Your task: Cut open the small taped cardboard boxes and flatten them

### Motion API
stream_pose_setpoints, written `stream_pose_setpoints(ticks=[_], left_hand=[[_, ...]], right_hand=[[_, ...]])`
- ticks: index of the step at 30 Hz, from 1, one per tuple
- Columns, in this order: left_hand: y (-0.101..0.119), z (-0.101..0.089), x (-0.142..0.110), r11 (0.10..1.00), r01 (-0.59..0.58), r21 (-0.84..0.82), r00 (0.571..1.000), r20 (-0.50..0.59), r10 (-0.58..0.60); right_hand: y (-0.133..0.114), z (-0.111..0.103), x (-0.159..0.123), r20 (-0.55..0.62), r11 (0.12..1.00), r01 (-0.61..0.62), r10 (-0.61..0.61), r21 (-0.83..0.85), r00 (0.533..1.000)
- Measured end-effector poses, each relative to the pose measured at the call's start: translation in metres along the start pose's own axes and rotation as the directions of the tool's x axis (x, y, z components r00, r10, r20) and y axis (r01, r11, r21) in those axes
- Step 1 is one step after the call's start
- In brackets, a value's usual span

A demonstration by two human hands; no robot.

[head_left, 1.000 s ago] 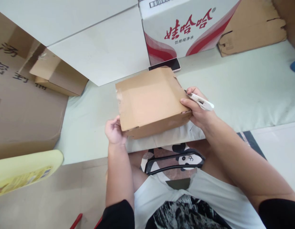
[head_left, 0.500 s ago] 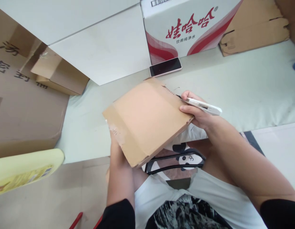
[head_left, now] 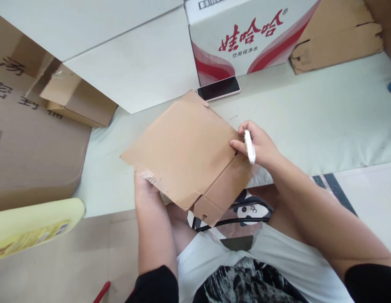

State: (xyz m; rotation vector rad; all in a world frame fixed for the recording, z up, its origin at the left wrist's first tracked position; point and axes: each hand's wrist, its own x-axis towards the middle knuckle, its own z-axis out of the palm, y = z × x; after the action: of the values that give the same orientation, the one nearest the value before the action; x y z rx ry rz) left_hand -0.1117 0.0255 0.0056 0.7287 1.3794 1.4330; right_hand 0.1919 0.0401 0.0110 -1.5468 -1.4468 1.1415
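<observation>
Across my lap and the edge of the covered table tilts a brown cardboard box [head_left: 179, 151], its broad top panel facing me. A flap with a slot and tab shows on its near right side, and clear tape clings near its left edge. My left hand [head_left: 145, 184] supports the box from the lower left, its fingers hidden beneath the cardboard. In my right hand [head_left: 256, 143], closed at the box's right edge, is a white box cutter [head_left: 250, 147], seen nearly end-on. Whether its blade is out I cannot tell.
A black phone [head_left: 219, 88] lies just behind the box. Beyond it stand a white and red carton [head_left: 246, 46], a white box [head_left: 135, 67] and folded cardboard [head_left: 337, 48]. Large brown cartons [head_left: 40, 143] and a pale yellow object [head_left: 37, 223] are at left.
The box has turned and tilted, its left corner moving left and its near side flap coming into view. The box cutter has swung from pointing sideways to nearly upright in my right hand.
</observation>
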Motion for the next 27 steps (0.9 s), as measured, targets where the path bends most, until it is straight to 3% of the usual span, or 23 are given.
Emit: stream_pose_setpoints(ticks=[5,10,14,16,19,21,23,25,26,27], left_hand=[[0.007,0.007,0.003,0.994,-0.036,-0.108,0.998,0.043,0.041],[-0.001,-0.003,0.004,0.993,0.01,-0.117,0.999,0.051,-0.004],[0.001,-0.015,0.007,0.987,0.005,-0.158,0.996,0.092,0.01],[0.003,-0.017,0.007,0.983,-0.034,-0.18,0.991,0.12,0.056],[0.001,-0.014,0.007,0.986,-0.043,-0.162,0.992,0.109,0.061],[-0.002,-0.01,0.009,0.987,-0.03,-0.156,0.999,0.025,0.034],[0.0,-0.006,0.011,0.984,-0.088,-0.157,0.979,-0.197,0.056],[0.012,-0.007,0.01,0.966,-0.232,-0.112,0.878,-0.451,0.159],[0.024,-0.008,0.008,0.947,-0.312,-0.072,0.822,-0.52,0.232],[0.038,-0.011,0.004,0.925,-0.38,-0.022,0.799,-0.512,0.316]], right_hand=[[0.002,0.007,0.002,-0.08,0.967,-0.003,-0.018,-0.253,0.997],[0.012,0.009,0.007,-0.073,0.95,0.018,-0.043,-0.311,0.996],[0.015,0.008,0.01,-0.036,0.992,-0.045,0.041,-0.118,0.999],[0.014,0.006,0.01,0.05,0.991,-0.105,0.101,0.084,0.994],[0.011,0.003,0.009,0.222,0.951,-0.14,0.079,0.277,0.972],[0.009,0.002,0.009,0.241,0.966,-0.09,0.03,0.241,0.97],[0.008,0.001,0.011,0.168,0.995,-0.006,-0.011,0.098,0.986],[0.007,0.001,0.013,0.076,0.995,0.04,-0.033,-0.093,0.997],[0.007,0.001,0.015,0.054,0.984,0.041,-0.032,-0.173,0.998],[0.007,0.001,0.017,0.05,0.971,0.033,-0.022,-0.235,0.999]])
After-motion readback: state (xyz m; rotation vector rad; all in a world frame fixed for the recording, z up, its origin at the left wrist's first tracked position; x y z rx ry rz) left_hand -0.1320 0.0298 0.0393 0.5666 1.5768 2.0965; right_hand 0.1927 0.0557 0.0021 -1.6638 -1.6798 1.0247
